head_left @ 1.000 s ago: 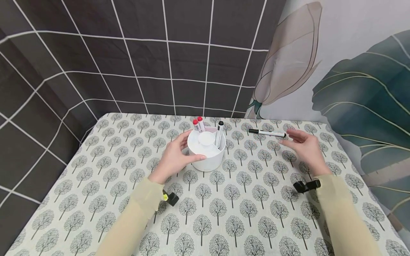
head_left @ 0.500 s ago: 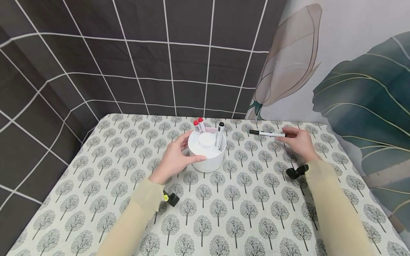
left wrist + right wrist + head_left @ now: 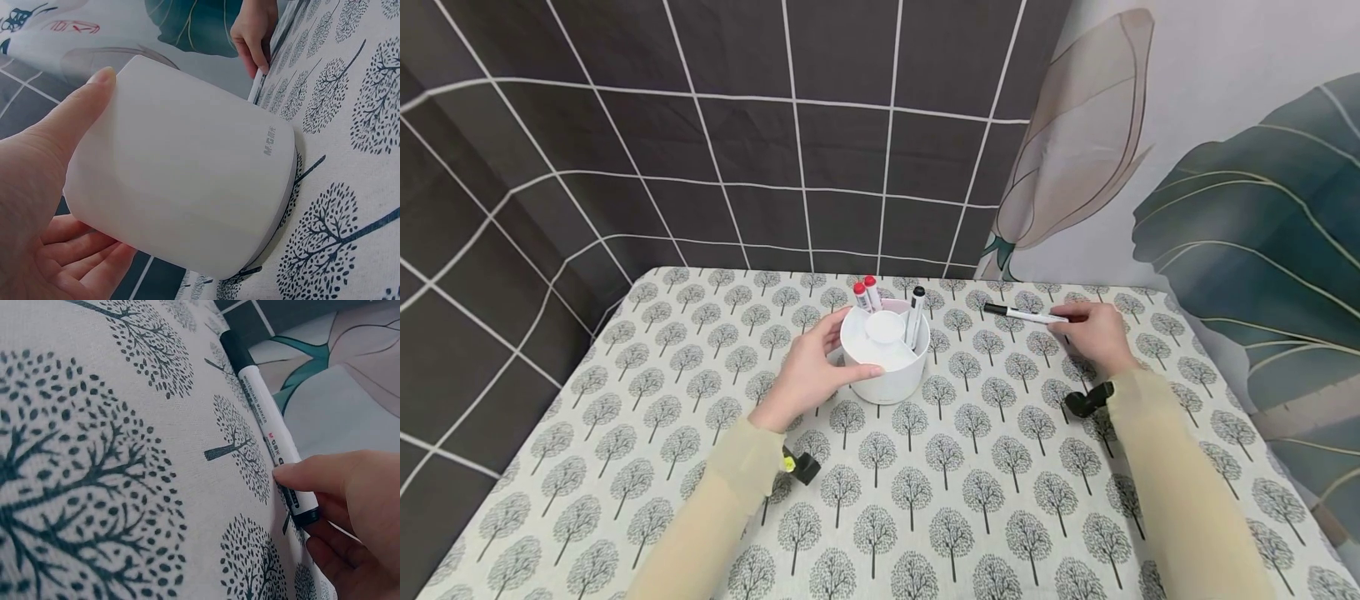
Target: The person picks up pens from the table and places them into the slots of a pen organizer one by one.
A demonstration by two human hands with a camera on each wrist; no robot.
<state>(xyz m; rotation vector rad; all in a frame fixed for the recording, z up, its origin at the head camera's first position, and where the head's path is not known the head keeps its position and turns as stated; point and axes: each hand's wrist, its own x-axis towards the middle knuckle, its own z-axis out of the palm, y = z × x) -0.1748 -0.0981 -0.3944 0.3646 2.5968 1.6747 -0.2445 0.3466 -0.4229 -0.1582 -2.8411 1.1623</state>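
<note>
My left hand (image 3: 811, 371) grips the near left side of a round white pen holder (image 3: 883, 385) standing on the table. In the left wrist view, the thumb and fingers spread around its plain white wall (image 3: 181, 162). Two red-capped markers (image 3: 865, 293) and one black-capped marker (image 3: 914, 317) stand in the holder. To the right, my right hand (image 3: 1097, 333) pinches the rear end of a white whiteboard marker (image 3: 1026, 315) with a black cap. Up close in the right wrist view, the thumb lies on the barrel of this marker (image 3: 275, 428), fingers behind it.
A tree-print cloth (image 3: 925, 492) covers the table. Behind it hangs a dark grid-patterned curtain (image 3: 737, 133), and a leaf-print curtain (image 3: 1262, 208) hangs at the right. Small black cameras sit at the left wrist (image 3: 803, 467) and the right wrist (image 3: 1086, 402).
My right hand has moved left onto the marker's rear end and taken hold of it. The marker has turned slightly. My left hand stays on the pen holder.
</note>
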